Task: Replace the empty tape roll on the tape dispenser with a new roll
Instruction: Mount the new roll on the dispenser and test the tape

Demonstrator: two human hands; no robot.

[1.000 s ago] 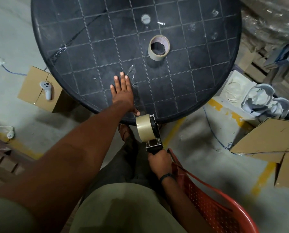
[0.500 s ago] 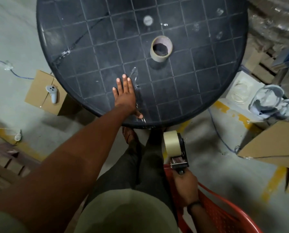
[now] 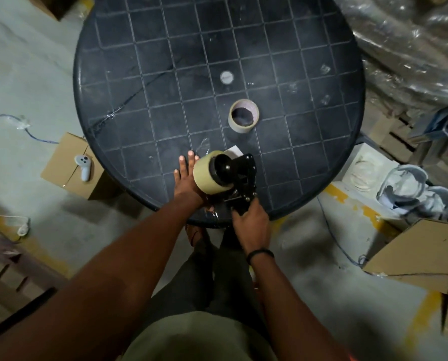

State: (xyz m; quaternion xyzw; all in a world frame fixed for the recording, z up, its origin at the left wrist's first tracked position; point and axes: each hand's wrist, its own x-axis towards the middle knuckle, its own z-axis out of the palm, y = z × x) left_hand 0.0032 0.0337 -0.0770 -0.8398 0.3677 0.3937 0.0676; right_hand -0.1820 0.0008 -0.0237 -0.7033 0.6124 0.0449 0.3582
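Observation:
My right hand [image 3: 250, 222] grips the handle of a black tape dispenser [image 3: 240, 178] held over the near edge of the round black table [image 3: 139, 74]. A full beige tape roll [image 3: 206, 173] sits on the dispenser's hub. My left hand [image 3: 185, 178] lies flat on the table just left of and partly behind that roll, fingers spread. The nearly empty tape roll [image 3: 243, 119] stands on the table beyond the dispenser. A crumpled strip of clear tape [image 3: 203, 147] lies by my left fingertips.
A small round cap [image 3: 226, 77] marks the table's centre. A cardboard box [image 3: 71, 166] with a white controller [image 3: 83, 166] on it stands on the floor at left. Cardboard sheets [image 3: 423, 251], white packaging [image 3: 369, 170] and wrapped bundles [image 3: 410, 48] crowd the right side.
My right hand has lifted the dispenser from beside my lap up over the table's near edge, next to my left hand. The left hand has stayed flat on the table.

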